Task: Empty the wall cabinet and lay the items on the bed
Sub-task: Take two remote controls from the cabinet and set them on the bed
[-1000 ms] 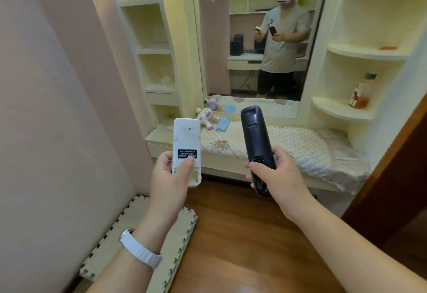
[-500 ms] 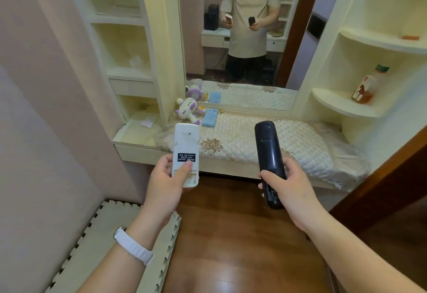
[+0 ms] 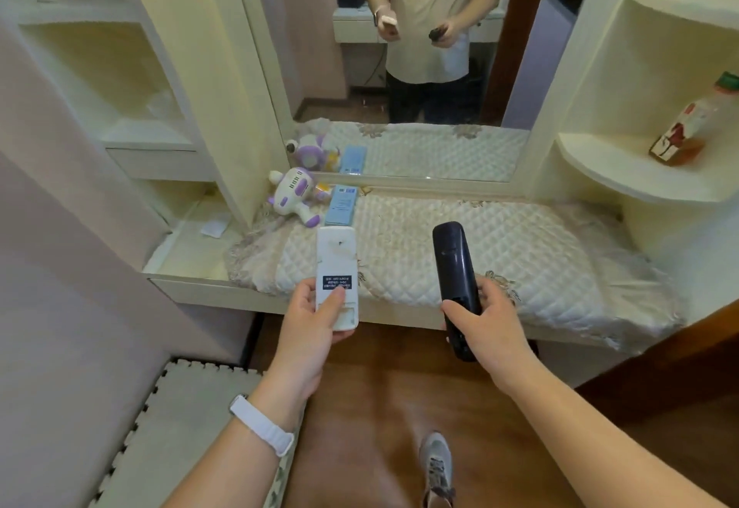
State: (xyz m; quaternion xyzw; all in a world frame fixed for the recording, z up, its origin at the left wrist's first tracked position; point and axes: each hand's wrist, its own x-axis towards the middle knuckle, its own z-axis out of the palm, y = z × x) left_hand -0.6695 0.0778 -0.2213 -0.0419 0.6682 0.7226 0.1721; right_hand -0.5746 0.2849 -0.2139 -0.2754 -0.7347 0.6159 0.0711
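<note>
- The remote (image 3: 336, 275) in the left hand is white, with a small dark label;
- the second remote (image 3: 455, 275) is black;
- the bed cover (image 3: 520, 251) is cream, quilted in diamonds, with brownish floral motifs;
- the toy (image 3: 296, 195) is white and purple;
- the box (image 3: 340, 205) is light blue;
- the wristband (image 3: 262, 423) is white;
- the floor (image 3: 360, 427) is brown wood.

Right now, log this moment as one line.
left hand: white remote | right hand: black remote | over bed edge | bottle still shelved
</note>
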